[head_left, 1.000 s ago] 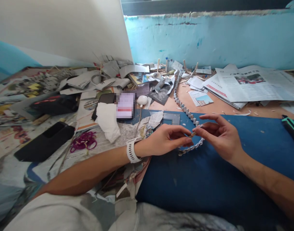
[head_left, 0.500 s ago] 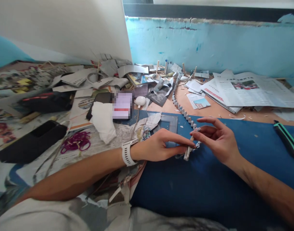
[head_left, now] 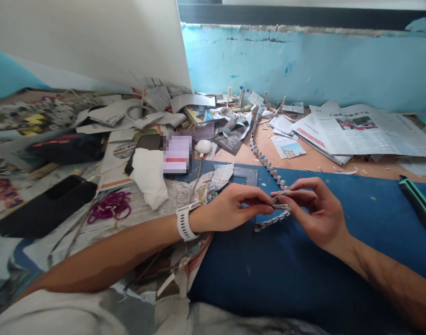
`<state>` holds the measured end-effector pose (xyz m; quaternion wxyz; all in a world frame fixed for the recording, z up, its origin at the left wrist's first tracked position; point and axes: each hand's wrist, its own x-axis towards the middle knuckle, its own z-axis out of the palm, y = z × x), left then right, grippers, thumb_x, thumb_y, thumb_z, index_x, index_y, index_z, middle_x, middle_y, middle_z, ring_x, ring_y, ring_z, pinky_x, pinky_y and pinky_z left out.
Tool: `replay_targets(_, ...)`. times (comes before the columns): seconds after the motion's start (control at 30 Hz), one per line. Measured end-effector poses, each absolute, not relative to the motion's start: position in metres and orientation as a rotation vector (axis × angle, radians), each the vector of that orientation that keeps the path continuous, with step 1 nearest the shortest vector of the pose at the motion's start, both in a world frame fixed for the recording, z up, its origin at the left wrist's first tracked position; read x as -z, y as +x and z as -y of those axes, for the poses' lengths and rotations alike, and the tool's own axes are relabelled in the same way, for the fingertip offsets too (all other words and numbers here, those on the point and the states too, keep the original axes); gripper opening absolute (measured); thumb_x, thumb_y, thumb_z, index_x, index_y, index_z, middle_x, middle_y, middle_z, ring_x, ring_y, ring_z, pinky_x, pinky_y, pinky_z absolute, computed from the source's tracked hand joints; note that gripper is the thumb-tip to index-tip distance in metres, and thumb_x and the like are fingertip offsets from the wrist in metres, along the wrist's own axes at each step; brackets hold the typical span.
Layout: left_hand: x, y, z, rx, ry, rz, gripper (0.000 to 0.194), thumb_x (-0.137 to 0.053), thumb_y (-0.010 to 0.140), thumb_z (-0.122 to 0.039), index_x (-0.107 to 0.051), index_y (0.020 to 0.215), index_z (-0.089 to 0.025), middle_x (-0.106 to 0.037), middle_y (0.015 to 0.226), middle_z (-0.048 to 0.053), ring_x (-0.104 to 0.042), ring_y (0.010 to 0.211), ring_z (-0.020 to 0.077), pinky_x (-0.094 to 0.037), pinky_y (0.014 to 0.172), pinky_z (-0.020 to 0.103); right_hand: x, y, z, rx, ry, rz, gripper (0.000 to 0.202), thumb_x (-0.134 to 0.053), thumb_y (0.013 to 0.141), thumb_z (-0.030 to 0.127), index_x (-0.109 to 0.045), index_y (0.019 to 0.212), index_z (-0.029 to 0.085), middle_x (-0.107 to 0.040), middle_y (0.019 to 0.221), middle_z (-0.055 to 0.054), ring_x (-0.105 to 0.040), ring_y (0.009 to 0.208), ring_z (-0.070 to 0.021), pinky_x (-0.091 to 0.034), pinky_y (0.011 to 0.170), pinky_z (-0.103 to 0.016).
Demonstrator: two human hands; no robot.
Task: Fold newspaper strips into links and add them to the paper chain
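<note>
My left hand [head_left: 235, 208], with a white watch on its wrist, pinches a narrow folded paper strip [head_left: 281, 207] between thumb and fingertips. Facing it, my right hand [head_left: 319, 211] has its fingers closed on a second thin folded paper piece [head_left: 280, 195], just above the first strip. A zigzag chain of folded paper links [head_left: 268, 166] runs from the back of the desk down behind the right fingers. Its near end curls out below both hands, over the blue mat [head_left: 247, 274]. My fingers hide part of both strips.
Right of my hands lies a green-and-black cutter [head_left: 418, 202]. Newspaper sheets [head_left: 366, 130] lie at the back right. On the left are purple cord [head_left: 111, 206], a dark case [head_left: 47, 204], a white tissue [head_left: 150, 177] and a white puck on a cable [head_left: 203, 147].
The strip in my left hand has swung from pointing down to nearly level, toward the right hand. My right hand has tilted inward, and the chain's near end shows more.
</note>
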<state>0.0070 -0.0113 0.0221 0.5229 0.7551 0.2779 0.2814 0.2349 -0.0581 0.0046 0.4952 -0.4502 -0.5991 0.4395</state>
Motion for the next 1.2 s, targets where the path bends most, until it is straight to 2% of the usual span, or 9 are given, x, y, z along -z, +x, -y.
replay_targets(0.2, -0.024, 0.007, 0.014, -0.719, 1.839, -0.706, 0.012, -0.064, 0.098, -0.023, -0.072, 0.103, -0.015, -0.079, 0.090, 0.007, -0.077, 0.082, 0.0146, -0.062, 0.078, 0.023, 0.000, 0.238, 0.058, -0.916, -1.084, 1.529, 0.009, -0.073, 0.094, 0.022, -0.069, 0.099, 0.028, -0.081, 0.102, -0.001, -0.080, 0.098, -0.0229, -0.068, 0.083, -0.034)
replay_targets(0.33, -0.027, 0.006, 0.018, -0.748, 1.966, -0.732, 0.011, -0.062, 0.098, -0.017, -0.070, 0.104, -0.014, -0.079, 0.090, 0.007, -0.076, 0.081, 0.0135, -0.060, 0.074, 0.021, -0.012, 0.240, 0.057, -0.937, -1.057, 1.687, 0.023, -0.068, 0.096, 0.020, -0.075, 0.115, 0.029, -0.080, 0.111, -0.002, -0.079, 0.098, -0.0216, -0.067, 0.087, -0.035)
replay_targets(0.43, -0.029, 0.005, 0.021, -0.786, 2.102, -0.750, 0.009, -0.062, 0.099, -0.018, -0.070, 0.102, -0.015, -0.079, 0.090, 0.007, -0.075, 0.080, 0.0140, -0.057, 0.072, 0.022, -0.017, 0.240, 0.058, -0.908, -1.004, 1.744, 0.035, -0.079, 0.088, 0.022, -0.075, 0.122, 0.031, -0.080, 0.116, -0.002, -0.078, 0.101, -0.0243, -0.068, 0.087, -0.038)
replay_targets(0.6, -0.028, 0.004, 0.024, -0.807, 2.208, -0.713, 0.010, -0.062, 0.100, -0.020, -0.070, 0.105, -0.017, -0.079, 0.092, 0.006, -0.074, 0.081, 0.0142, -0.057, 0.075, 0.024, -0.014, 0.237, 0.057, -0.714, -1.049, 1.709, 0.019, -0.079, 0.088, 0.023, -0.080, 0.105, 0.033, -0.082, 0.104, 0.001, -0.080, 0.092, -0.0246, -0.069, 0.085, -0.040)
replay_targets(0.77, -0.021, 0.004, 0.025, -0.903, 2.106, -0.743, 0.011, -0.066, 0.099, -0.022, -0.065, 0.109, -0.017, -0.076, 0.091, 0.004, -0.074, 0.080, 0.0127, -0.058, 0.074, 0.022, -0.011, 0.234, 0.056, -0.820, -1.143, 1.565, 0.011, -0.082, 0.087, 0.030, -0.080, 0.098, 0.030, -0.083, 0.099, -0.001, -0.081, 0.087, -0.0250, -0.071, 0.078, -0.039)
replay_targets(0.93, -0.019, 0.003, 0.024, -0.922, 2.214, -0.716, 0.007, -0.064, 0.099, -0.016, -0.062, 0.105, -0.018, -0.077, 0.089, 0.003, -0.074, 0.079, 0.0124, -0.057, 0.073, 0.022, -0.008, 0.232, 0.054, -0.981, -1.106, 1.366, 0.019, -0.088, 0.081, 0.028, -0.073, 0.093, 0.027, -0.082, 0.094, -0.001, -0.081, 0.089, -0.0234, -0.070, 0.080, -0.036)
replay_targets(1.03, -0.021, 0.001, 0.023, -0.924, 2.288, -0.650, 0.008, -0.060, 0.100, -0.012, -0.060, 0.104, -0.019, -0.079, 0.101, 0.006, -0.076, 0.090, 0.0147, -0.059, 0.080, 0.025, -0.008, 0.231, 0.055, -1.025, -1.100, 1.361, 0.024, -0.089, 0.081, 0.028, -0.073, 0.099, 0.027, -0.082, 0.095, -0.001, -0.081, 0.090, -0.0234, -0.070, 0.085, -0.037)
replay_targets(1.1, -0.022, 0.000, 0.021, -0.966, 2.298, -0.648, 0.008, -0.063, 0.099, -0.014, -0.060, 0.104, -0.019, -0.079, 0.098, 0.006, -0.076, 0.087, 0.0141, -0.059, 0.079, 0.023, -0.010, 0.232, 0.057, -1.015, -1.096, 1.372, 0.025, -0.088, 0.082, 0.027, -0.075, 0.102, 0.028, -0.083, 0.097, -0.001, -0.081, 0.091, -0.0239, -0.070, 0.088, -0.039)
replay_targets(1.2, -0.024, -0.001, 0.017, -1.007, 2.319, -0.644, 0.025, -0.073, 0.094, -0.023, -0.060, 0.115, -0.018, -0.078, 0.098, 0.006, -0.077, 0.086, 0.0138, -0.059, 0.080, 0.022, -0.012, 0.232, 0.059, -0.930, -1.076, 1.421, 0.024, -0.087, 0.082, 0.023, -0.077, 0.102, 0.030, -0.083, 0.097, 0.001, -0.081, 0.090, -0.0236, -0.071, 0.086, -0.038)
